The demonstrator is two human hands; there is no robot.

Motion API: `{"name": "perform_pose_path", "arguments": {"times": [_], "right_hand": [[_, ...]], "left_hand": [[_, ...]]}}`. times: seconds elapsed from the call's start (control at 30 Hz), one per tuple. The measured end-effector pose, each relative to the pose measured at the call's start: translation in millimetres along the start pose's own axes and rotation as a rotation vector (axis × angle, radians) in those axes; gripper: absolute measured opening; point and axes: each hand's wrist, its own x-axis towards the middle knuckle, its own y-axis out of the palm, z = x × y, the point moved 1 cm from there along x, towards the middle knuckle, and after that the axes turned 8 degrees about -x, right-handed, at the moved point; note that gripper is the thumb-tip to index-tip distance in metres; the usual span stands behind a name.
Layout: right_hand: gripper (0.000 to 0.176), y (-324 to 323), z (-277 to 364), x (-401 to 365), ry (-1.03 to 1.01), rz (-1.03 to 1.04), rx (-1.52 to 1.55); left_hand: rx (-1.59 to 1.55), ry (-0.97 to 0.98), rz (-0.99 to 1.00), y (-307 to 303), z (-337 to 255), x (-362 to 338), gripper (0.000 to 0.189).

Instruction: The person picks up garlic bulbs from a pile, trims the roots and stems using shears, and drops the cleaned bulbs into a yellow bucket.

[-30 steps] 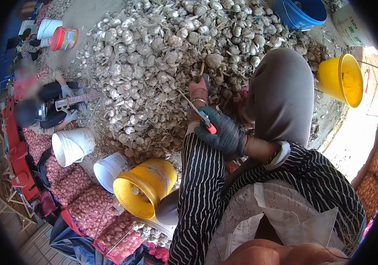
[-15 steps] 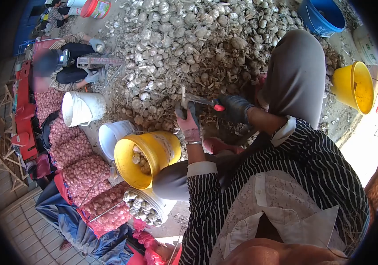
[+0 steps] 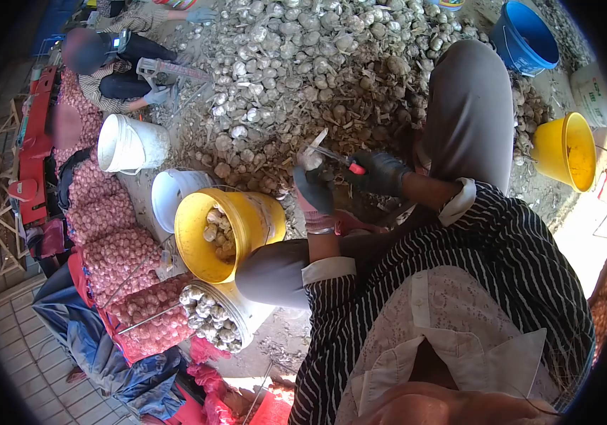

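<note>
The head view looks down past striped sleeves at a person's two gloved hands, working low over the near edge of a large garlic heap point(image 3: 282, 71). The left hand point(image 3: 314, 191), in a pink glove with dark grey coating, pinches a garlic bulb point(image 3: 310, 158) at its fingertips; the stem points up and away, to the far side. The exact placing of each finger is too small to tell. To its right, the right hand point(image 3: 381, 173), in a dark grey glove, is curled round the handle of a red-handled cutting tool point(image 3: 356, 168). The tool's metal end reaches left to the bulb; whether it touches the stem or only lies beside it cannot be told.

Near and to the left of the left hand stands a tilted yellow bucket point(image 3: 268, 221) with garlic bulbs inside. Just nearer is a white bucket point(image 3: 250, 301) filled with more bulbs, and farther left are a small white pail point(image 3: 165, 198) and a larger white pail point(image 3: 149, 145). Pink mesh sacks point(image 3: 122, 258) of garlic line the left side. At the far left a co-worker point(image 3: 130, 71) in grey gloves sits beside the heap. On the right are a blue bucket point(image 3: 523, 57) and, nearer, another yellow bucket point(image 3: 550, 145).
</note>
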Motion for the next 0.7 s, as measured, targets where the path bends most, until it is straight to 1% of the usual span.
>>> {"name": "perform_pose_path", "arguments": {"times": [0.03,0.07,0.1,0.17,0.23,0.3,0.33,0.37,0.4,0.43,0.47,0.5,0.57,0.6,0.63,0.67,0.7], "right_hand": [[0.044,-3.7,4.5,-1.0,-0.004,0.005,-0.001],[0.044,-8.0,7.8,-4.0,-0.05,-0.001,-0.069],[0.044,-11.5,11.3,-6.3,-0.095,-0.008,-0.136],[0.045,-10.4,12.0,-7.1,-0.085,0.0,-0.145],[0.046,-10.1,12.7,-6.5,-0.073,0.008,-0.152],[0.043,-10.7,13.4,-5.2,-0.089,-0.042,-0.109],[0.043,-10.6,10.8,-3.5,-0.084,-0.039,-0.104],[0.041,-11.2,6.6,-0.2,-0.098,0.009,-0.142],[0.039,-11.9,2.3,2.0,-0.113,0.055,-0.182],[0.039,-7.9,-1.5,4.0,-0.109,0.049,-0.181],[0.037,-0.2,-6.5,7.3,-0.038,0.034,-0.054],[0.035,2.7,-9.2,9.3,0.028,0.02,0.071],[0.036,-6.3,-4.8,6.4,0.001,-0.012,0.065],[0.038,-9.7,-1.9,3.6,-0.018,-0.043,0.064],[0.038,-11.4,-0.8,0.7,-0.023,-0.041,0.065],[0.04,-14.2,-0.7,-2.6,-0.087,-0.069,-0.015],[0.042,-16.2,-0.3,-5.6,-0.149,-0.097,-0.094]], "left_hand": [[-0.43,-0.376,0.074,8.5,-6.2,-3.8,0.049],[-0.282,-0.435,-0.198,17.1,-5.6,-7.4,0.066],[-0.283,-0.435,-0.205,18.4,-7.8,-6.3,0.066],[-0.384,-0.483,0.012,23.4,-11.4,-2.9,0.065],[-0.349,-0.484,-0.013,22.3,-8.7,-1.5,0.064],[-0.312,-0.484,-0.035,21.0,-5.9,-0.3,0.063],[-0.37,-0.487,-0.018,20.1,-4.2,-0.7,0.058],[-0.428,-0.492,0.0,20.2,-2.2,-0.8,0.052],[-0.426,-0.499,0.001,17.1,3.5,3.0,0.052],[-0.489,-0.39,-0.115,14.2,7.2,9.0,0.042],[-0.55,-0.277,-0.23,10.2,9.5,12.5,0.034],[-0.551,-0.275,-0.225,-3.3,12.9,15.0,0.034],[0.087,-0.073,-0.025,-31.7,12.2,16.8,0.028],[0.089,-0.067,-0.028,-31.2,10.7,13.5,0.028],[0.16,0.101,-0.108,-30.3,9.2,9.9,0.032],[0.228,0.269,-0.186,-28.4,7.8,7.1,0.037],[0.227,0.27,-0.186,-28.0,7.1,6.1,0.037]]}}
